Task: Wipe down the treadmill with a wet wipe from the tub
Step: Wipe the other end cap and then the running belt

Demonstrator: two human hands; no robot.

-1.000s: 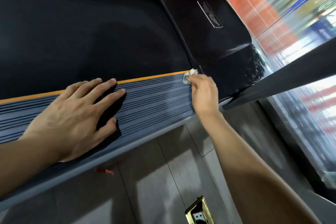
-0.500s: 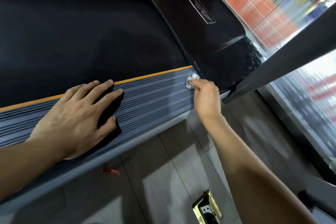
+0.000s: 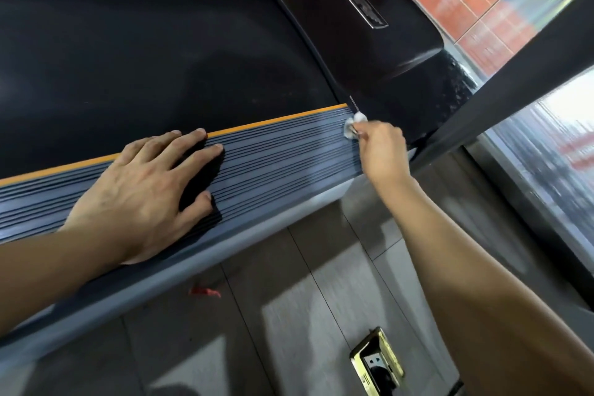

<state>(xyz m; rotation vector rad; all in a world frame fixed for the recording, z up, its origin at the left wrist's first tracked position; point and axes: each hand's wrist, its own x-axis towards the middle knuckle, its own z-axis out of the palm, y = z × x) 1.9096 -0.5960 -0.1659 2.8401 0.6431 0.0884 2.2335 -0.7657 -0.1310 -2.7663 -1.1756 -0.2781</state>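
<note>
The treadmill fills the upper view: a black belt [image 3: 144, 51], a glossy black motor cover [image 3: 379, 42] and a ribbed grey side rail [image 3: 283, 154] edged in orange. My right hand [image 3: 381, 149] pinches a small bunched white wet wipe [image 3: 353, 124] against the rail's far end, where it meets the motor cover. My left hand [image 3: 141, 193] rests flat on the rail with fingers spread. The tub is not in view.
A dark slanted upright [image 3: 501, 103] crosses at the right, next to a window wall. Grey floor tiles lie below the rail, with a brass floor socket [image 3: 377, 363] at bottom centre and a small red scrap [image 3: 205, 292] near the rail's base.
My right hand with the wipe has shifted slightly down and back along the rail's end by the motor cover. My left hand stayed pressed flat in place.
</note>
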